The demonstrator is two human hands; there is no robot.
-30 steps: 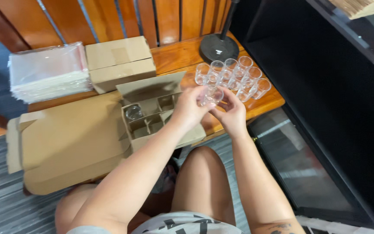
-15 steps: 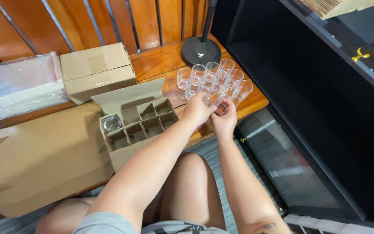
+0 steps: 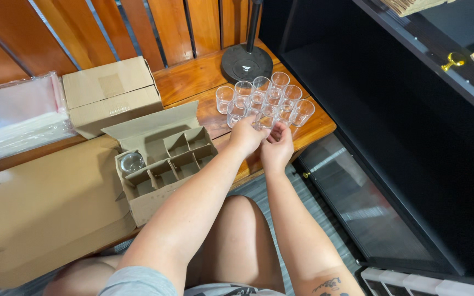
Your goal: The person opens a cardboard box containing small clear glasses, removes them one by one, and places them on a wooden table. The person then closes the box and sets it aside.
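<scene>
Both hands meet on a clear glass (image 3: 265, 121) at the near edge of a cluster of several clear glasses (image 3: 264, 98) standing on the wooden bench (image 3: 193, 82). My left hand (image 3: 246, 135) and my right hand (image 3: 277, 145) close around that glass together. To the left of my hands sits an open cardboard box with dividers (image 3: 163, 161). One glass (image 3: 131, 162) remains in its left cell; the other cells look empty.
A closed cardboard box (image 3: 111, 93) and a stack of clear plastic bags (image 3: 17, 115) lie at the back left. A flattened carton (image 3: 45, 203) lies front left. A black round lamp base (image 3: 246, 63) stands behind the glasses. A black shelf unit (image 3: 390, 120) rises to the right.
Both hands have carried the glass away from the divided box and lowered it to the near edge of the glass cluster. The view has shifted.
</scene>
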